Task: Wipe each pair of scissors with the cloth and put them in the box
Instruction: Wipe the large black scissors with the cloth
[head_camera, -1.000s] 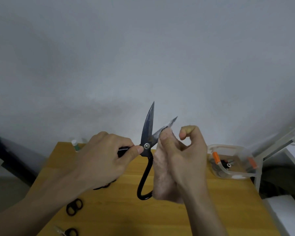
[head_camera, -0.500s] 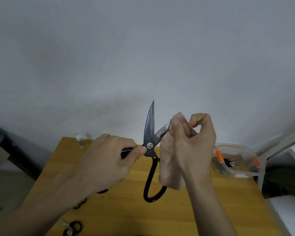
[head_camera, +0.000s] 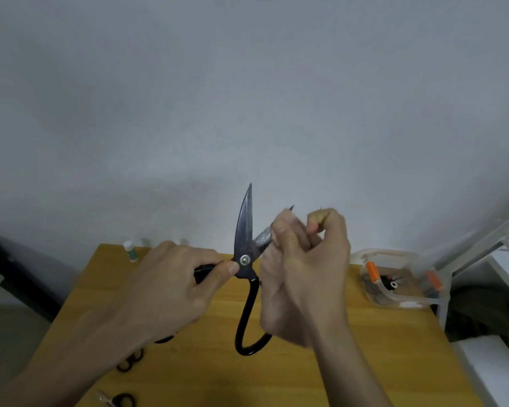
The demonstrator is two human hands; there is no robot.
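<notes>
Gripping the scissors (head_camera: 245,259) at centre frame, my left hand (head_camera: 171,289) steadied them open while my right hand (head_camera: 306,277) pinched the cloth (head_camera: 272,292) around one blade

L hand (head_camera: 171,289) & R hand (head_camera: 306,277) raised, fingers curled.

Over the last second your right hand (head_camera: 304,277) has slid the cloth (head_camera: 272,289) up the tilted blade of the black scissors (head_camera: 246,259): a second ago much of that blade showed above your fingers (head_camera: 285,239), half a second ago none of it did, and now only its very tip peeks out past the cloth. Your left hand (head_camera: 174,286) and the scissors have shifted slightly right and up in view. On the bench (head_camera: 379,348), the two small scissors (head_camera: 130,358) near your left forearm sit lower and closer to the frame edge than before
</notes>
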